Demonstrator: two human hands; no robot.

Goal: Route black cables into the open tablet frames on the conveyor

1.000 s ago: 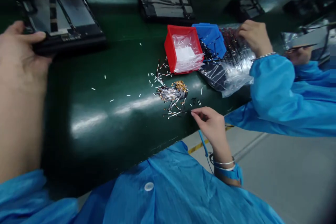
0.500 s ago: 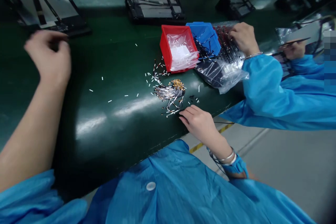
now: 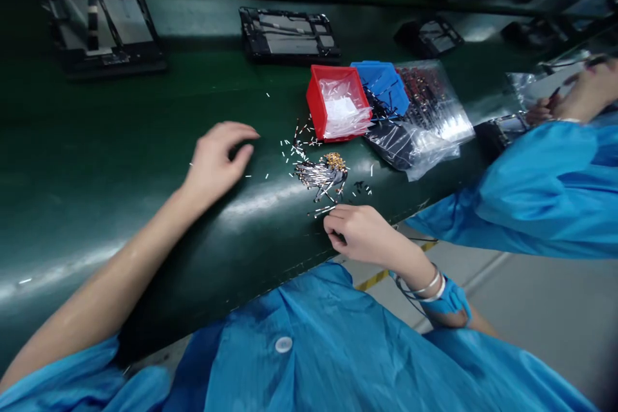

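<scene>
My left hand point(image 3: 217, 158) hovers over the green bench left of the pile, thumb and fingers apart with nothing between them. Small thin cables with gold and silver ends form a pile point(image 3: 318, 174) in the middle. Just below that heap, my right hand point(image 3: 360, 232) is closed, thumb curled against the fingers beside some loose cables point(image 3: 324, 210). Whatever its fingertips hold, if anything, is too small to make out. Short white strips point(image 3: 290, 149) lie scattered around the pile.
A red bin point(image 3: 316, 103) with clear plastic bags stands behind the pile, beside a blue bin point(image 3: 403, 96) of black strips. Plastic bags of parts point(image 3: 437, 109) lie to the right. Opened device housings point(image 3: 290, 35) line the back. A co-worker's hands point(image 3: 586, 93) are at the far right.
My left hand has come right and nearer from the device housing at back left. My right hand's fingers have curled in more. The co-worker's hand has left the plastic bags and moved right.
</scene>
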